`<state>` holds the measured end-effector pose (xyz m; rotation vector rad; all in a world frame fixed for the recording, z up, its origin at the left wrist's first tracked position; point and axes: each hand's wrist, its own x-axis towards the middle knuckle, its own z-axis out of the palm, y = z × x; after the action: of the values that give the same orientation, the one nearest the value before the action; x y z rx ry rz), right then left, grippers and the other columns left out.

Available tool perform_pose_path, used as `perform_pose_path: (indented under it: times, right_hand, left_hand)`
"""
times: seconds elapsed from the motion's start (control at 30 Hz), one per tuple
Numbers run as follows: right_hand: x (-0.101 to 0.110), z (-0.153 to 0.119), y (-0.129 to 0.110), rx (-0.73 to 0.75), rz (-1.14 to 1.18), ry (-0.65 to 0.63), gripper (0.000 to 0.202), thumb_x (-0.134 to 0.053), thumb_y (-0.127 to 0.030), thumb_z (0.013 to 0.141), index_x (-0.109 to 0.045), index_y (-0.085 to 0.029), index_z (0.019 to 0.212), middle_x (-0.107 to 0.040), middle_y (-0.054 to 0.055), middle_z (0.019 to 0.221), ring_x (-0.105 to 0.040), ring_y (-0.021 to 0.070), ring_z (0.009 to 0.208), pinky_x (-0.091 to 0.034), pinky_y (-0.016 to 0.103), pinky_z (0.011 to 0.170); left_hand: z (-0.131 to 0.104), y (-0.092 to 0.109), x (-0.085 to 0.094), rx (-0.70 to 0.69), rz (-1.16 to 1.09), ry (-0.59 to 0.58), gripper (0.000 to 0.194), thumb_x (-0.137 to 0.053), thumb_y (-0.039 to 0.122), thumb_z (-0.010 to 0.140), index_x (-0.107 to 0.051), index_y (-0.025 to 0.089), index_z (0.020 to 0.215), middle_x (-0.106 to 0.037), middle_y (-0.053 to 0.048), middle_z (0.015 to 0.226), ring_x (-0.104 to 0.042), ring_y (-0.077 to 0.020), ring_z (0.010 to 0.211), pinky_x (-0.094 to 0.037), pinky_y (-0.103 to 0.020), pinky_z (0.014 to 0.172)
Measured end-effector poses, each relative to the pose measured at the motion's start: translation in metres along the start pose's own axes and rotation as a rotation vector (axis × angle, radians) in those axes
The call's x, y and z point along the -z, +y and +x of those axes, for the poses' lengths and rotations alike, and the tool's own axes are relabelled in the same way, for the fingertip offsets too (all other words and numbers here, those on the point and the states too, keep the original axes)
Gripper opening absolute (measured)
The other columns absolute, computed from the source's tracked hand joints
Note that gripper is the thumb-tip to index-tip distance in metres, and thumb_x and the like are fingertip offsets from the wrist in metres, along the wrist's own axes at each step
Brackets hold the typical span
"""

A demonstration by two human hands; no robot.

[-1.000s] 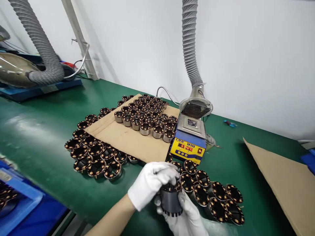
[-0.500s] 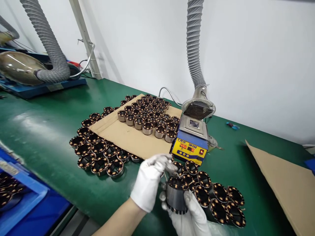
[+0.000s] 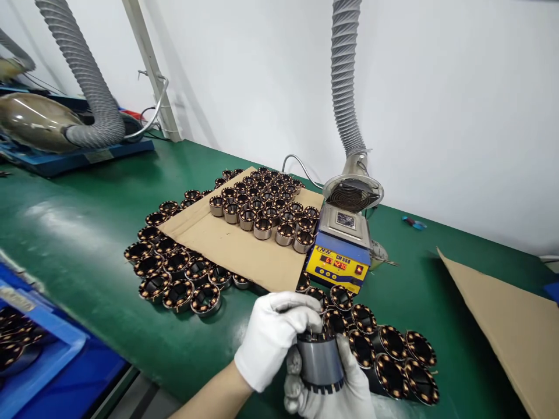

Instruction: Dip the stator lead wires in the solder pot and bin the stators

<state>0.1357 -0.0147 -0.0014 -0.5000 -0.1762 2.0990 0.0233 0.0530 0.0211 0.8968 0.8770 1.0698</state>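
Note:
A grey metal stator ring (image 3: 322,362) stands nearly upright in my right hand (image 3: 349,393), whose white-gloved fingers wrap round its sides from below. My left hand (image 3: 279,326), also gloved in white, reaches over the ring's top rim with its fingers pressed together. What those fingertips pinch is too small to name. Just right of the held ring, several similar rings (image 3: 391,375) with copper windings stand on the green table (image 3: 109,203). Behind my hands is a blue and yellow heated unit (image 3: 336,265) with a lit red display.
More rings (image 3: 263,228) stand on a cardboard sheet (image 3: 222,241), with others around and under it. An extraction hose (image 3: 345,75) hangs over the unit. Another cardboard sheet (image 3: 506,320) lies at the right. A blue bin (image 3: 52,343) is at the lower left.
My left hand has moved down and right onto the ring's top, its fingers closing together. The ring has shifted slightly right and down in my right hand. The display digits differ.

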Motion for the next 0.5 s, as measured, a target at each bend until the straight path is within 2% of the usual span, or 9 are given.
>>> perform_pose_path:
  times: [0.07, 0.13, 0.2, 0.27, 0.3, 0.37, 0.43, 0.47, 0.5]
  right_hand:
    - [-0.001, -0.002, 0.0, 0.018, -0.004, -0.023, 0.044, -0.074, -0.054, 0.071, -0.072, -0.015, 0.091, -0.073, 0.005, 0.081, -0.068, 0.014, 0.065, -0.05, 0.021, 0.058]
    - [0.001, -0.004, 0.0, 0.037, -0.017, -0.001, 0.044, -0.075, -0.054, 0.07, -0.071, -0.017, 0.095, -0.072, 0.006, 0.082, -0.067, 0.0141, 0.063, -0.047, 0.019, 0.052]
    - [0.003, -0.004, 0.003, 0.101, -0.065, 0.086, 0.042, -0.076, -0.052, 0.07, -0.07, -0.018, 0.094, -0.073, 0.007, 0.082, -0.067, 0.0147, 0.062, -0.048, 0.02, 0.051]
    - [0.005, -0.002, 0.008, 0.252, -0.162, 0.214, 0.037, -0.077, -0.05, 0.069, -0.068, -0.02, 0.088, -0.074, 0.006, 0.083, -0.067, 0.0164, 0.061, -0.052, 0.026, 0.056]
    - [0.007, -0.001, 0.011, 0.349, -0.23, 0.276, 0.037, -0.078, -0.05, 0.068, -0.067, -0.021, 0.089, -0.074, 0.005, 0.085, -0.068, 0.0178, 0.063, -0.054, 0.03, 0.059]
    - [0.01, 0.002, 0.019, 0.535, -0.404, 0.385, 0.049, -0.08, -0.051, 0.062, -0.064, -0.024, 0.1, -0.074, 0.005, 0.094, -0.069, 0.021, 0.068, -0.056, 0.034, 0.061]
    - [0.015, 0.003, 0.026, 0.697, -0.644, 0.515, 0.061, -0.08, -0.05, 0.063, -0.059, -0.025, 0.114, -0.072, 0.006, 0.101, -0.07, 0.0232, 0.074, -0.057, 0.033, 0.06]
    - [0.018, 0.003, 0.03, 0.784, -0.775, 0.591, 0.061, -0.079, -0.047, 0.065, -0.057, -0.025, 0.118, -0.072, 0.007, 0.103, -0.07, 0.0236, 0.076, -0.057, 0.032, 0.06]
    - [0.022, 0.004, 0.032, 0.883, -0.912, 0.651, 0.059, -0.078, -0.043, 0.068, -0.056, -0.024, 0.12, -0.071, 0.008, 0.105, -0.071, 0.0242, 0.079, -0.058, 0.032, 0.062]
  left_hand:
    - [0.004, -0.002, 0.001, -0.045, -0.135, 0.11, 0.004, -0.07, 0.023, 0.065, -0.072, 0.019, 0.066, -0.07, 0.003, 0.057, -0.063, -0.0106, 0.056, -0.05, -0.018, 0.059]
    - [0.005, -0.003, 0.004, -0.071, -0.188, 0.131, 0.017, -0.075, 0.03, 0.066, -0.073, 0.02, 0.08, -0.074, 0.001, 0.07, -0.068, -0.0129, 0.069, -0.052, -0.02, 0.071]
    - [0.0, -0.003, 0.003, 0.007, -0.105, 0.006, 0.029, -0.078, 0.025, 0.062, -0.073, 0.02, 0.09, -0.076, -0.001, 0.084, -0.069, -0.0157, 0.08, -0.053, -0.022, 0.076]
    - [-0.007, 0.0, -0.001, 0.097, 0.026, -0.121, 0.024, -0.074, 0.016, 0.061, -0.074, 0.02, 0.084, -0.076, -0.001, 0.087, -0.069, -0.0169, 0.079, -0.053, -0.022, 0.07]
    - [-0.009, 0.002, -0.002, 0.117, 0.067, -0.123, 0.017, -0.07, 0.014, 0.062, -0.074, 0.02, 0.077, -0.075, 0.0, 0.082, -0.068, -0.016, 0.074, -0.052, -0.021, 0.065]
    - [-0.01, 0.006, -0.003, 0.099, 0.098, -0.023, 0.013, -0.063, 0.011, 0.063, -0.073, 0.018, 0.067, -0.074, 0.001, 0.071, -0.065, -0.0139, 0.066, -0.05, -0.02, 0.06]
    - [-0.006, 0.008, 0.002, 0.046, 0.035, 0.093, 0.007, -0.068, 0.013, 0.061, -0.072, 0.017, 0.065, -0.071, 0.002, 0.063, -0.063, -0.0125, 0.062, -0.049, -0.02, 0.061]
    - [-0.004, 0.008, 0.005, 0.019, -0.038, 0.141, 0.007, -0.073, 0.018, 0.061, -0.073, 0.017, 0.069, -0.071, 0.001, 0.064, -0.063, -0.0128, 0.064, -0.051, -0.021, 0.066]
    - [-0.002, 0.007, 0.009, 0.004, -0.137, 0.139, 0.018, -0.079, 0.026, 0.061, -0.074, 0.018, 0.076, -0.073, 0.0, 0.072, -0.065, -0.0144, 0.072, -0.052, -0.023, 0.074]
